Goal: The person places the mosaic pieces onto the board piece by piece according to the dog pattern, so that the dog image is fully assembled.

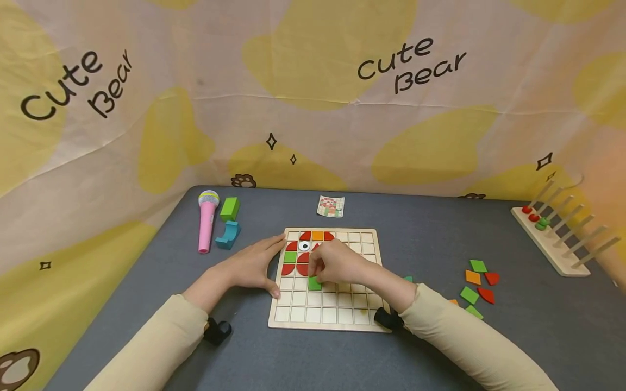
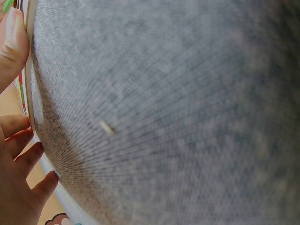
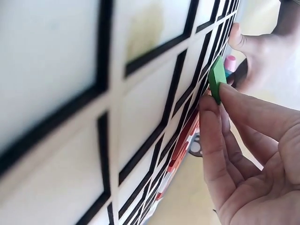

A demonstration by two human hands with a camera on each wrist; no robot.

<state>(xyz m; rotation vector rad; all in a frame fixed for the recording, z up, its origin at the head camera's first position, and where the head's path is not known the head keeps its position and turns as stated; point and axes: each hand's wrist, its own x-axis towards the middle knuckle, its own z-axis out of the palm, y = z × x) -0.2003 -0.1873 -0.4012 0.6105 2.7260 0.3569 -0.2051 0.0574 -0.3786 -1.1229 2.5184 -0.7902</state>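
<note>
Over the gridded board [image 1: 330, 328], my right hand [image 1: 339, 262] pinches a green tile [image 3: 217, 77]; I'd best level it before pressing, my left hand [image 1: 251, 264], fingers extended, steadying the board's edge.

Soft, even head-view light; blurry left-wrist view
</note>
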